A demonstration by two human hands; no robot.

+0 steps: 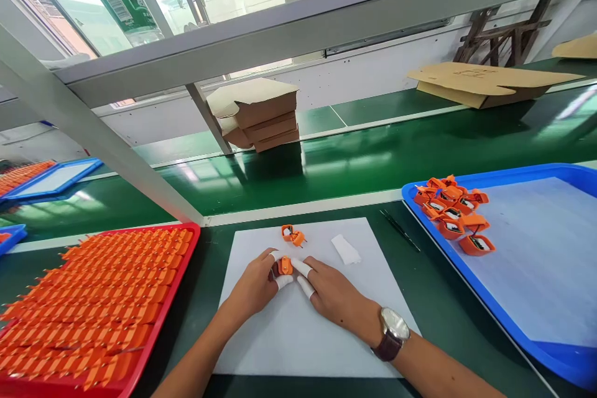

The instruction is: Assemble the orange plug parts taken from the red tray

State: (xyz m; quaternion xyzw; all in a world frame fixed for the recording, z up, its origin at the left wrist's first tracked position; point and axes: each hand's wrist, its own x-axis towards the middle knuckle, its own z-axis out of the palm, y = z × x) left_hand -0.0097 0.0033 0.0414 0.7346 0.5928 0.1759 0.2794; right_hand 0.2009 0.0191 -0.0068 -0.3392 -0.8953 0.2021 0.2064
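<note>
My left hand (254,287) and my right hand (332,295) meet over a white mat (303,336), both pinching one small orange plastic part (285,266) between fingertips that wear white finger cots. A watch sits on my right wrist. A second orange part (293,235) lies on the mat just beyond my fingers, and a small white scrap (346,249) lies to its right.
A red tray (184,286) packed with rows of orange parts sits at my left. A blue tray (536,323) at my right holds a pile of several orange parts (453,211). A thin black tool (400,231) lies between mat and blue tray. Cardboard boxes (261,113) stand beyond the green conveyor belt (373,161).
</note>
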